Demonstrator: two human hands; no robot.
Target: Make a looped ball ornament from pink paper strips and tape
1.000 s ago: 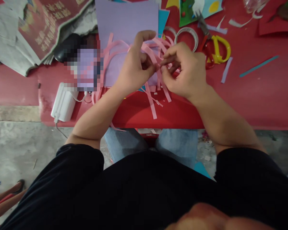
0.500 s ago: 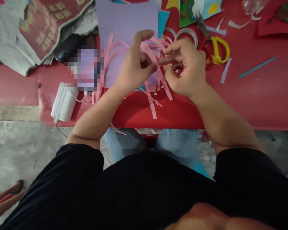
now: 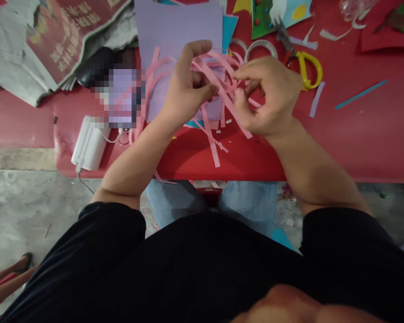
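Long pink paper strips (image 3: 211,142) arch and cross over a sheet of purple paper (image 3: 180,27), some ends hanging toward the table's front edge. My left hand (image 3: 185,87) pinches the strips where they cross, thumb pressed inward and index finger arched above them. Just to its right, my right hand (image 3: 271,96) has thumb and fingertips closed on a pink strip near the same crossing. The exact pinch points are partly hidden by the fingers. Blue paper (image 3: 229,31) peeks out from beneath the purple sheet.
Yellow-handled scissors (image 3: 308,69) and a tape roll (image 3: 261,48) lie beyond my right hand. To the left are a white power bank (image 3: 90,143) with a cable, a black rounded object (image 3: 96,67) and newspapers (image 3: 70,36). A blue strip (image 3: 362,94) lies far right.
My right hand has shifted slightly right with its strip, drawing away from my left hand. My left hand has moved slightly left, still pinching. One crossing strip's lower end has swung right.
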